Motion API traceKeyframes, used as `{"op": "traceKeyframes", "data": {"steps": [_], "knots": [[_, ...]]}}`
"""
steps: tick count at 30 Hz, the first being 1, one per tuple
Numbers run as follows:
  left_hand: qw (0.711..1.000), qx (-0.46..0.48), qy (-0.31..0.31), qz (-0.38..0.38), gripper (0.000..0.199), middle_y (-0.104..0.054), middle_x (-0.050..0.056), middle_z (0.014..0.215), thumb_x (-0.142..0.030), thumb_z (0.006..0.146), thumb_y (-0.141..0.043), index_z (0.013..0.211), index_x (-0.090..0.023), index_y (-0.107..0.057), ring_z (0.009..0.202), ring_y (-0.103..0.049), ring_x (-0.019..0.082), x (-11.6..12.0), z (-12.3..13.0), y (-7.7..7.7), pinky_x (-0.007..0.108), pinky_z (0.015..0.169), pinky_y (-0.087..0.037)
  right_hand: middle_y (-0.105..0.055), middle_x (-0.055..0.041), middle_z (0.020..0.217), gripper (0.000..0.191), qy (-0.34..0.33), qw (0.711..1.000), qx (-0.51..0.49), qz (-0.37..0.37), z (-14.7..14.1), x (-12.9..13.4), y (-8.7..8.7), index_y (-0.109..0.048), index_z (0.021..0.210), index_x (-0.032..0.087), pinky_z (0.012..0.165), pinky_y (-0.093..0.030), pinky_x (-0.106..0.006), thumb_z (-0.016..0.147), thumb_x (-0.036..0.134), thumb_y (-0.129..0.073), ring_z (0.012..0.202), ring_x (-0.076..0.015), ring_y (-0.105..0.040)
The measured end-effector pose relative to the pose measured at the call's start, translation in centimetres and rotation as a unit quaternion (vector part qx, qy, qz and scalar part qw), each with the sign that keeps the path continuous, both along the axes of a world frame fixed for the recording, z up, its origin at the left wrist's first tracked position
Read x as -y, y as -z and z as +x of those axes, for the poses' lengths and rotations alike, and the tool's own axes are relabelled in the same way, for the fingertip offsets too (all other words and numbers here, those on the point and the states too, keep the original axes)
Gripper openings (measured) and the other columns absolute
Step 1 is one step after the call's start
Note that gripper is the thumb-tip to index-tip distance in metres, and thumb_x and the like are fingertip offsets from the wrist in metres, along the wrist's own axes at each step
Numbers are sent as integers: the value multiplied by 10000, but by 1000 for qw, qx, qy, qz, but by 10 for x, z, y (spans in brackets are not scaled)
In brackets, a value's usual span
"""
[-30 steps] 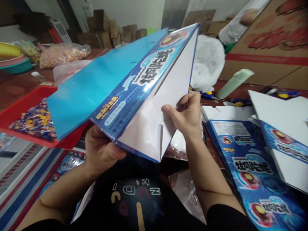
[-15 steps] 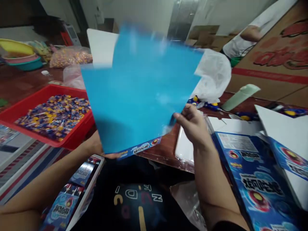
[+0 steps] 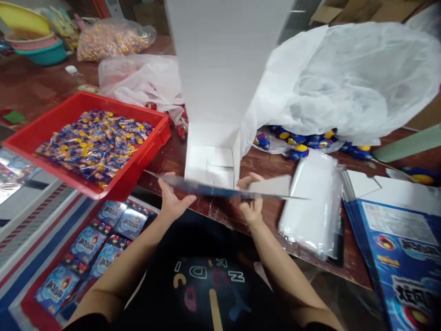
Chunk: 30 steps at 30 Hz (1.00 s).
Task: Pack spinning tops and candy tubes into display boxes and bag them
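Observation:
A cardboard display box [image 3: 212, 163], white inside, stands partly folded in front of me, its tall back panel [image 3: 225, 50] rising out of the top of the view. Toward me, its front flap is seen nearly edge-on, with thin side wings spread left and right. My left hand [image 3: 173, 202] grips the left part of this front edge, thumb on the near side and fingers behind. At the right part, my right hand [image 3: 251, 202] is closed around the edge beside a small white tab [image 3: 270, 185]. Some fingertips are hidden behind the card.
At left is a red tray [image 3: 127, 177] of small wrapped candies. A carton below it holds several blue packs [image 3: 87, 243]. To the right lie clear plastic sleeves [image 3: 310, 197] and a stack of flat printed boxes [image 3: 396, 239]. Blue-and-yellow toys [image 3: 298, 151] lie beside a plastic bag [image 3: 344, 82].
The blue sheet of card has been turned and lowered, so its white inside now faces me as a partly formed box. My right hand has moved inward and down; the view has tilted downward.

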<state>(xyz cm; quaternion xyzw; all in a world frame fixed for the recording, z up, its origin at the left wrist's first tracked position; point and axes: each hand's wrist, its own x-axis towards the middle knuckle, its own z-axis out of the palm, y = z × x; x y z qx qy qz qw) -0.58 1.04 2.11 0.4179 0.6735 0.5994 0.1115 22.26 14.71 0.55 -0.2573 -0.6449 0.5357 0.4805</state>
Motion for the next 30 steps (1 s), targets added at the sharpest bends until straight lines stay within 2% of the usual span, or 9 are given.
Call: {"op": "traceKeyframes", "data": {"steps": [4, 8, 11, 13, 17, 20, 23, 26, 30], "knots": [[989, 77, 115, -48, 851, -665, 107, 892, -951, 672, -690, 1038, -184, -637, 843, -681, 286, -12, -21, 12, 462, 801, -619, -664, -49, 881, 810, -80, 992, 43, -84, -21, -26, -13, -629, 1150, 250, 754, -571, -429, 596, 795, -858, 789, -248, -630], [981, 108, 128, -103, 722, -725, 198, 1177, -754, 956, -566, 1333, -141, -608, 1107, -718, 342, -30, -35, -4, 528, 975, -607, -765, -114, 1110, 693, -63, 983, 78, -157, -44, -52, -21, -678, 1215, 229, 868, -616, -456, 795, 775, -749, 941, -271, -718], [997, -16, 60, -43, 1009, -299, 259, 1704, -574, 913, -750, 1664, -146, -228, 1592, -339, 387, -56, -47, -42, 572, 1291, -347, -775, -123, 1203, 679, -72, 970, 136, -190, -53, -60, -28, -701, 1282, 227, 935, -621, -465, 844, 745, -730, 1021, -280, -735], [983, -181, 31, 19, 1089, -41, 203, 1783, -505, 917, -758, 1703, -155, -92, 1677, -43, 368, -80, -55, -70, 548, 1370, -156, -778, -123, 1209, 673, -78, 963, 171, -192, -51, -62, -30, -727, 1242, 216, 961, -615, -472, 844, 759, -723, 1048, -291, -737], [932, -352, 90, -15, 578, -511, 176, 1565, -486, 1034, -596, 1500, -153, -520, 1536, -405, 356, -130, -65, -88, 544, 1318, -272, -747, -157, 1298, 752, -51, 965, 189, -173, -46, -63, -26, -689, 1281, 174, 1040, -583, -505, 874, 804, -646, 1155, -323, -718], [930, -349, 39, -106, 451, -697, 165, 1204, -525, 1067, -526, 1213, -126, -679, 1215, -605, 352, -146, -64, -69, 526, 1127, -459, -647, -192, 1477, 838, -3, 970, 218, -105, -51, -58, -16, -513, 1532, 174, 1149, -520, -549, 924, 737, -634, 1326, -351, -649], [908, -383, -29, -168, 491, -686, 197, 1128, -543, 1083, -468, 1100, -111, -701, 1171, -580, 389, -147, -62, -47, 559, 1086, -449, -461, -214, 1656, 840, 81, 964, 253, 18, -59, -43, -4, -288, 1687, 173, 1248, -434, -588, 1016, 587, -579, 1518, -352, -494], [888, -416, -52, -187, 540, -674, 235, 1126, -548, 1087, -452, 1097, -77, -715, 1217, -541, 436, -146, -63, -38, 598, 1087, -422, -396, -161, 1709, 599, 105, 936, 299, 151, -63, -29, 6, -404, 1657, 224, 1311, -325, -642, 1087, 392, -474, 1615, -333, -350], [892, -412, -35, -184, 536, -702, 232, 1167, -520, 1092, -471, 1204, -63, -729, 1237, -567, 429, -147, -66, -37, 596, 1106, -429, -455, -57, 1686, 514, 10, 873, 390, 293, -78, -32, -4, -568, 1560, 335, 1331, -179, -699, 1105, 226, -355, 1634, -320, -310]]}}
